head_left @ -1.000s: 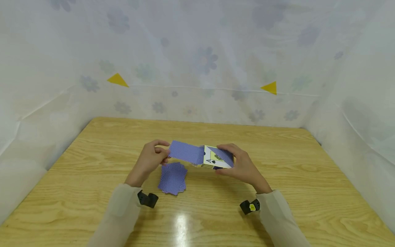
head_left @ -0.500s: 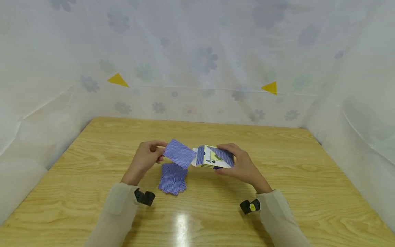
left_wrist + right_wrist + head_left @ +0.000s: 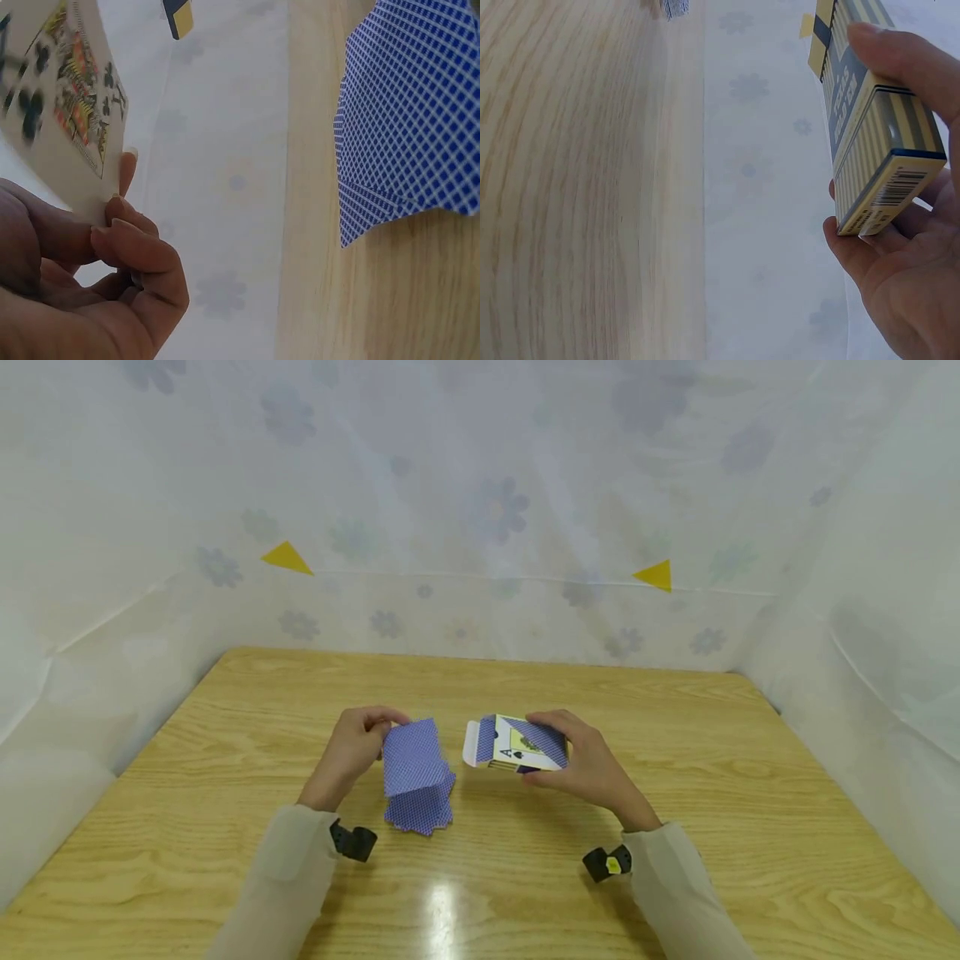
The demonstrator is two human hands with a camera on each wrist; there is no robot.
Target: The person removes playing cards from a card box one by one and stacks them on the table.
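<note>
My left hand (image 3: 348,752) pinches a playing card (image 3: 412,753) by its edge, blue-checked back up in the head view. The left wrist view shows that card's face (image 3: 79,97), a court figure with clubs. Held at a tilt, it overlaps the far part of a loose, uneven pile of cards (image 3: 420,814) on the table. To the right, my right hand (image 3: 588,764) grips a card box (image 3: 528,745) between thumb and fingers, an ace of spades printed on top. Its white end flap (image 3: 471,743) sticks out to the left. A barcode (image 3: 898,187) marks the box's near end.
Both hands are over a wood-grain table (image 3: 675,735). Pale sheeting with a flower print (image 3: 480,485) hangs behind it and along both sides. Two yellow triangles (image 3: 287,558) mark the back sheet. Small black cameras (image 3: 354,841) sit on both wrists.
The card in my left hand has come away from the box's mouth, moving left and turning to overlap the pile. The box's flap now shows fully. My right hand has barely moved.
</note>
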